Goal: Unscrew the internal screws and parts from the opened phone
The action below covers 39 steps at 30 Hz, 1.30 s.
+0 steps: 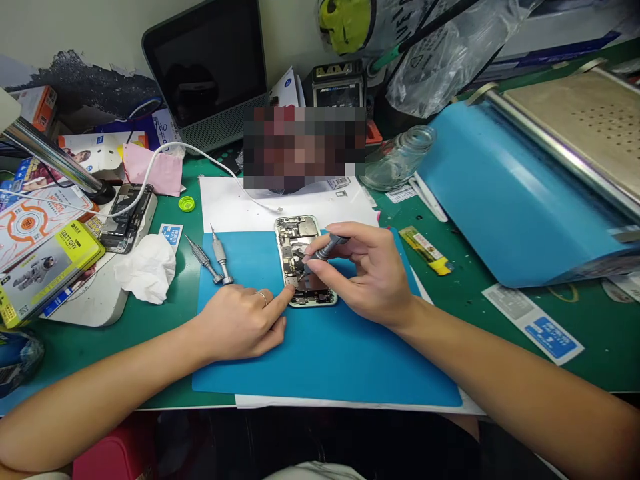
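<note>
An opened smartphone (306,230) with its inner parts exposed lies on the blue mat (320,373). My right hand (375,273) pinches a grey precision screwdriver (330,248) between thumb and fingers, tilted over the phone's middle. Its tip is too small to make out against the parts. With the index finger stretched out, my left hand (245,320) touches the lower left edge of the phone; its other fingers are curled and I see nothing held in them. Just beyond that hand, two more precision screwdrivers (203,257) lie side by side on the mat.
At left are a crumpled tissue (147,267), another opened phone (127,217), a yellow battery box (55,270) and a lamp post (55,157). A white cable (200,150) arcs behind. At right stand a glass jar (400,157) and a machine with blue sheeting (480,193).
</note>
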Motion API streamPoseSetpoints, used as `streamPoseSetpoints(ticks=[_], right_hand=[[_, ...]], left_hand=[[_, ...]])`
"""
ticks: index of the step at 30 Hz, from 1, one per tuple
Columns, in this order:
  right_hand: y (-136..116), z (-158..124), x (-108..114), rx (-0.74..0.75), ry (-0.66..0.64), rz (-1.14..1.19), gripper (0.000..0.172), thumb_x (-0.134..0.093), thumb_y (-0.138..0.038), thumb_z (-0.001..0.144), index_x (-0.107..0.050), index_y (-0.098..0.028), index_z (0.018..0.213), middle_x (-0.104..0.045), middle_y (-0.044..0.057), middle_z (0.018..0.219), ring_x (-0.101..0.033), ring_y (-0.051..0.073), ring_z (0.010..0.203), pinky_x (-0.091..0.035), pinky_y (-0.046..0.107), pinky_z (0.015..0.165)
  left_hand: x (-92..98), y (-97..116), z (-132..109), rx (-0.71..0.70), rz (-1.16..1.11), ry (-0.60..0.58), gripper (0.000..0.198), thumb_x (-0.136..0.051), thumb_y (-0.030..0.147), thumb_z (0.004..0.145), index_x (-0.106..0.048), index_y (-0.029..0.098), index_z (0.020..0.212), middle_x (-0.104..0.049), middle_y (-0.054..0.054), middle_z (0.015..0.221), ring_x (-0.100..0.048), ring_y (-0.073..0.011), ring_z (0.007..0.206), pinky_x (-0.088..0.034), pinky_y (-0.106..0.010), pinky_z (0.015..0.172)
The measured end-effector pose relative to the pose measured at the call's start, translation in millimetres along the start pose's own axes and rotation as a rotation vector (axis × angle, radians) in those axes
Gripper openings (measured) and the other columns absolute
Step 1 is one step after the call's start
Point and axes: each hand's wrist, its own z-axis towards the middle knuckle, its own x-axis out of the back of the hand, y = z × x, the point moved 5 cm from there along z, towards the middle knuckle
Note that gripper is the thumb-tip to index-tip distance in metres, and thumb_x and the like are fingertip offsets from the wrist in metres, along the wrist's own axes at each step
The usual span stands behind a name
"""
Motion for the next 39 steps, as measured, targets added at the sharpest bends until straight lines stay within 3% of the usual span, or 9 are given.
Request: streamPoseSetpoints(ticks=[14, 25, 32, 39], right_hand=[[-0.4, -0.6, -0.2, -0.011, 0.004, 0.002, 0.054, -0.069, -0.008, 0.087, -0.045, -0.028, 0.131, -0.065, 0.002, 0.100, -0.071, 0.014, 0.087, -0.064, 0.023, 0.067], [-2.0, 1.6, -0.1, -0.033, 0.016, 0.018, 0.053, -0.067, -0.008, 0.088, -0.046, -0.029, 0.131, -0.067, 0.002, 0.100, -0.071, 0.012, 0.079, -0.063, 0.024, 0.068], [-2.7, 2.4, 1.0, -0.019, 0.022, 0.006, 0.052, -0.067, -0.009, 0.088, -0.045, -0.027, 0.131, -0.066, 0.002, 0.099, -0.071, 0.012, 0.079, -0.062, 0.022, 0.065], [-1.3, 1.5, 0.7, -0.060, 0.004, 0.009, 0.049, -0.068, -0.010, 0.088, -0.046, -0.027, 0.129, -0.066, 0.001, 0.098, -0.070, 0.011, 0.080, -0.063, 0.022, 0.069]], left_hand=[[1.7, 0.6, -0.2, -0.014, 0.002, 0.031, 0.042, -0.041, 0.033, 0.102, -0.055, 0.006, 0.131, -0.069, 0.000, 0.075, -0.065, -0.0167, 0.055, -0.047, -0.033, 0.047], [4.0, 1.0, 0.0, -0.018, -0.022, 0.059, 0.046, -0.044, 0.042, 0.101, -0.055, 0.009, 0.131, -0.069, 0.000, 0.076, -0.066, -0.0162, 0.057, -0.046, -0.032, 0.048], [3.3, 3.0, -1.2, -0.062, -0.030, 0.114, 0.039, -0.045, 0.038, 0.102, -0.060, 0.010, 0.124, -0.069, 0.000, 0.075, -0.064, -0.0151, 0.055, -0.044, -0.033, 0.046], [2.9, 2.4, -0.9, -0.043, -0.030, 0.085, 0.042, -0.044, 0.038, 0.102, -0.059, 0.008, 0.127, -0.069, 0.000, 0.074, -0.064, -0.0159, 0.055, -0.044, -0.032, 0.047]])
